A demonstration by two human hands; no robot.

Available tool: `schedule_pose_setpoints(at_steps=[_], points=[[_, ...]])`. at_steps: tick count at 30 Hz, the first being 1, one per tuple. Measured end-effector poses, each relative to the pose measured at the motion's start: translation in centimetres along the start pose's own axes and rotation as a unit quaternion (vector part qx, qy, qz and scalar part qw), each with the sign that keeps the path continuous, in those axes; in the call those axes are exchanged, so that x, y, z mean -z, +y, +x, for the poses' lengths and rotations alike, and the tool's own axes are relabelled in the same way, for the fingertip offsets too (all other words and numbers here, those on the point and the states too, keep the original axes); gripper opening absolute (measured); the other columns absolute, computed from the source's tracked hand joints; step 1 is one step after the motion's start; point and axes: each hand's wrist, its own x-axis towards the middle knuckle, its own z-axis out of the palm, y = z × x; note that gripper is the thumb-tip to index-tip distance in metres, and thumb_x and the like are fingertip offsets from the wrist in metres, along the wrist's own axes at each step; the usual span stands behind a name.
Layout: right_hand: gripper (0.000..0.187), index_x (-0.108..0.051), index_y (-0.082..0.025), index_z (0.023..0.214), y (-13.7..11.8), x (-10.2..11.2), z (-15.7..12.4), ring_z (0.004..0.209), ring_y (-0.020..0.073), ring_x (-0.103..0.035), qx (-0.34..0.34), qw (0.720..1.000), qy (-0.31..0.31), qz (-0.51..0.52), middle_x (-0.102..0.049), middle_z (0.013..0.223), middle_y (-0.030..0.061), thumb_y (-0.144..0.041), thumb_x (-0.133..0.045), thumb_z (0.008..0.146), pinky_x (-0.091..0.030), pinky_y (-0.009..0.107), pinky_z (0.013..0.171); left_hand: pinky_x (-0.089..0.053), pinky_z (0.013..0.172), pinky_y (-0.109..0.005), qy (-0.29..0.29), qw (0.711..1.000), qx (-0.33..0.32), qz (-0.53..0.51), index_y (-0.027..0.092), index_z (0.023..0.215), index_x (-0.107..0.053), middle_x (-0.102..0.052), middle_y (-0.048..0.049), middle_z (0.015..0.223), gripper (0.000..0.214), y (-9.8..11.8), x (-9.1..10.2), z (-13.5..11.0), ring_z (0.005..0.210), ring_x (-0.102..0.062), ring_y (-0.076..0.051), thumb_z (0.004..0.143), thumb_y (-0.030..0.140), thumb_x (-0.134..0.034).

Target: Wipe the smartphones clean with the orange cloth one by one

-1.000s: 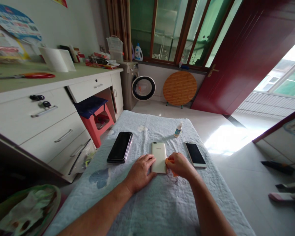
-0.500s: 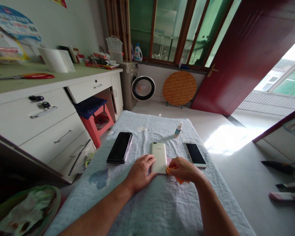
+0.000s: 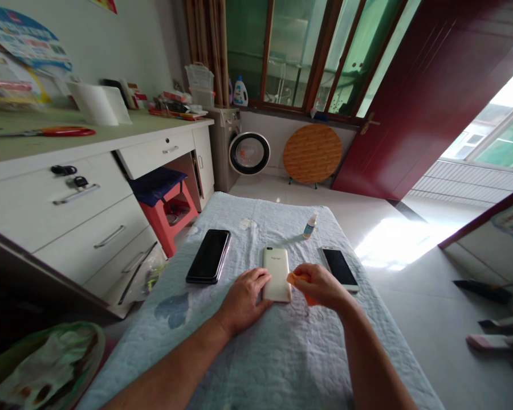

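A pale gold smartphone (image 3: 276, 273) lies back side up on the light blue quilted cover, its camera at the far end. My left hand (image 3: 247, 293) steadies it, fingertips on its left edge and thumb along the near edge. Bunched in my closed right hand (image 3: 320, 283) is an orange cloth (image 3: 297, 279), which meets the phone's right edge. To the left lies a black smartphone (image 3: 208, 256), screen up. A white smartphone with a dark screen (image 3: 340, 267) rests to the right. Beyond it stands a small spray bottle (image 3: 310, 226), upright.
The cover (image 3: 265, 216) drapes a table. At left are a white desk (image 3: 81, 199), a red stool (image 3: 165, 219) and a bin (image 3: 96, 364). A washing machine (image 3: 224, 142) with its door open and a round wooden tabletop (image 3: 312, 154) stand at the back.
My right hand has moved with the orange cloth a little away from me, up along the phone's right edge. My left hand and the phones have stayed in place.
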Motion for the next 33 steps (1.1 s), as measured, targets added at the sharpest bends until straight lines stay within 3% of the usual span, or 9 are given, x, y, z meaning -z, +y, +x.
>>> schedule_pose_setpoints(at_steps=[4, 7, 13, 19, 22, 26, 33], points=[[0.022, -0.06, -0.017, 0.078, 0.8, -0.4, 1.0, 0.066, 0.0144, -0.052, 0.011, 0.98, 0.174, -0.1, -0.061, 0.069, 0.0028, -0.035, -0.05, 0.083, -0.035, 0.024, 0.062, -0.041, 0.102, -0.041, 0.006, 1.0, -0.003, -0.003, 0.02, 0.12, -0.058, -0.056, -0.0088, 0.125, 0.044, 0.2, 0.1, 0.1, 0.115, -0.053, -0.026, 0.077, 0.029, -0.066], [0.018, -0.058, -0.018, 0.08, 1.8, -1.0, 1.5, 0.069, 0.0162, -0.052, 0.003, 0.961, 0.224, -0.16, -0.062, 0.071, 0.0037, -0.033, -0.049, 0.085, -0.034, 0.026, 0.066, -0.041, 0.102, -0.04, 0.007, 1.0, -0.002, -0.004, 0.019, 0.119, -0.058, -0.056, -0.0089, 0.125, 0.045, 0.3, 0.2, 0.1, 0.115, -0.053, -0.026, 0.076, 0.028, -0.066], [0.022, -0.065, -0.02, 0.081, 2.6, -1.8, 1.4, 0.074, 0.0176, -0.05, -0.049, 0.955, 0.176, -0.235, -0.06, 0.08, 0.0058, -0.036, -0.051, 0.085, -0.034, 0.027, 0.069, -0.04, 0.104, -0.039, 0.009, 1.0, 0.006, -0.004, 0.019, 0.123, -0.055, -0.053, -0.0102, 0.128, 0.049, 0.2, 0.0, 0.0, 0.117, -0.052, -0.025, 0.075, 0.024, -0.065], [0.025, -0.07, -0.021, 0.082, 0.6, -1.1, 0.8, 0.082, 0.0177, -0.05, -0.022, 0.946, 0.253, -0.2, -0.057, 0.09, 0.0061, -0.036, -0.05, 0.087, -0.035, 0.027, 0.073, -0.038, 0.105, -0.045, 0.016, 0.999, 0.024, 0.02, 0.018, 0.124, -0.055, -0.053, -0.0128, 0.13, 0.055, 0.1, 0.0, 0.0, 0.121, -0.049, -0.029, 0.072, 0.03, -0.069], [0.031, -0.067, -0.019, 0.076, -0.7, -1.6, 0.7, 0.07, 0.0132, -0.051, -0.004, 0.968, 0.194, -0.162, -0.057, 0.078, 0.0031, -0.027, -0.041, 0.091, -0.034, 0.024, 0.067, -0.038, 0.104, -0.048, 0.025, 0.999, 0.028, 0.036, 0.017, 0.123, -0.055, -0.055, -0.0143, 0.128, 0.056, 0.2, 0.1, 0.0, 0.121, -0.049, -0.031, 0.071, 0.031, -0.07], [0.025, -0.066, -0.018, 0.077, -2.0, -3.1, 0.7, 0.071, 0.0142, -0.054, -0.033, 0.976, 0.134, -0.169, -0.062, 0.076, 0.0048, -0.023, -0.044, 0.088, -0.032, 0.024, 0.064, -0.037, 0.105, -0.049, 0.028, 0.999, 0.013, 0.041, 0.017, 0.123, -0.056, -0.058, -0.014, 0.126, 0.055, 0.0, -0.1, 0.0, 0.12, -0.049, -0.031, 0.073, 0.036, -0.069], [0.022, -0.066, -0.018, 0.093, -2.2, -4.3, 0.9, 0.082, 0.0187, -0.058, -0.096, 0.974, 0.14, -0.15, -0.067, 0.085, 0.0071, -0.021, -0.046, 0.083, -0.034, 0.026, 0.068, -0.036, 0.106, -0.047, 0.026, 0.999, 0.004, 0.037, 0.014, 0.124, -0.055, -0.058, -0.0139, 0.127, 0.057, -0.2, -0.1, 0.0, 0.121, -0.049, -0.03, 0.076, 0.043, -0.067]])
